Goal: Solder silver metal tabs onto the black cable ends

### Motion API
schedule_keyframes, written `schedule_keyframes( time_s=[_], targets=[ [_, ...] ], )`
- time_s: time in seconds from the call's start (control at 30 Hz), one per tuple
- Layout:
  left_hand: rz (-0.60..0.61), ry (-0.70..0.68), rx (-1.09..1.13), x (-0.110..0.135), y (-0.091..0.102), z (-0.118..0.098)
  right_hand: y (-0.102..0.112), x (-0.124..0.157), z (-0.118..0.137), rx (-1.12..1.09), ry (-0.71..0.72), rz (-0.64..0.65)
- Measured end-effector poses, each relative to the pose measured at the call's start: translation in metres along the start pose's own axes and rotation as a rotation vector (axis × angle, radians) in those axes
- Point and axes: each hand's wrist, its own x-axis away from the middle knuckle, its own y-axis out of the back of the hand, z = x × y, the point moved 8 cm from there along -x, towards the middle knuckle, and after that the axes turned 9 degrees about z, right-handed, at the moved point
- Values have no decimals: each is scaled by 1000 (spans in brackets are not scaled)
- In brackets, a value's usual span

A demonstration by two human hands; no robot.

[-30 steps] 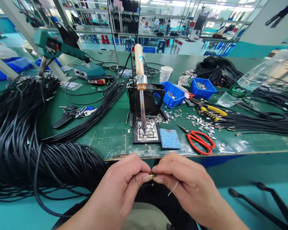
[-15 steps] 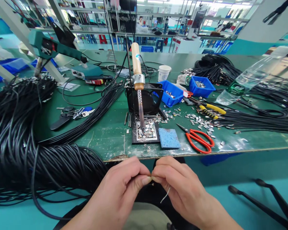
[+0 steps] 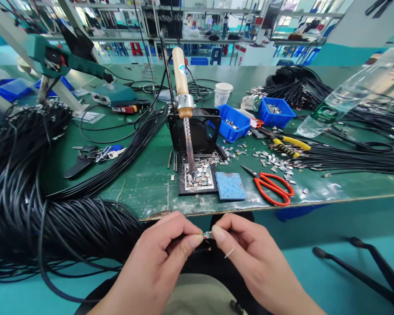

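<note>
Between my fingertips, just in front of the bench edge, is a small metallic connector (image 3: pixel 208 235) with bits of green and red at its left end. My left hand (image 3: pixel 172 251) pinches its left end between thumb and forefinger. At the other end, my right hand (image 3: pixel 249 249) has thumb and forefinger closed on it. A thin white strand (image 3: pixel 229 253) lies across my right thumb. Whatever runs back inside my left fingers is hidden. Beyond the hands, a soldering iron (image 3: pixel 185 100) in a stand points down at a plate (image 3: pixel 183 189) scattered with small metal connectors.
A blue sponge (image 3: pixel 230 186) and red-handled scissors (image 3: pixel 273 188) lie near the bench edge. Behind are yellow-handled pliers (image 3: pixel 290 146), blue bins (image 3: pixel 233 124) and a tilted water bottle (image 3: pixel 344 98). Bundled black cables (image 3: pixel 85 223) hang over the left edge; keys (image 3: pixel 96 155) lie beside them.
My fingertips have drawn slightly apart, and the connector between them now shows. The right thumb has moved up onto it. The view has shifted slightly.
</note>
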Motion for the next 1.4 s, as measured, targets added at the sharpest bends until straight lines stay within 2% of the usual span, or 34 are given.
schedule_keyframes(
  time_s=[0.17,0.27,0.53,0.87,1.07,1.4],
  targets=[
    [33,107,216,-1,-3,8,-3,-3,0,-27,4,-14],
    [36,126,294,-4,-4,9,-3,-4,0,-28,12,-13],
    [84,133,383,-6,-6,9,-2,-4,1,-10,7,-22],
    [89,116,459,-11,-5,16,-3,-5,2,-8,14,-16],
    [105,142,512,-9,-6,14,-1,-5,2,-15,33,-24],
    [45,197,602,-14,-4,13,1,-8,7,-24,81,-45]
  ],
)
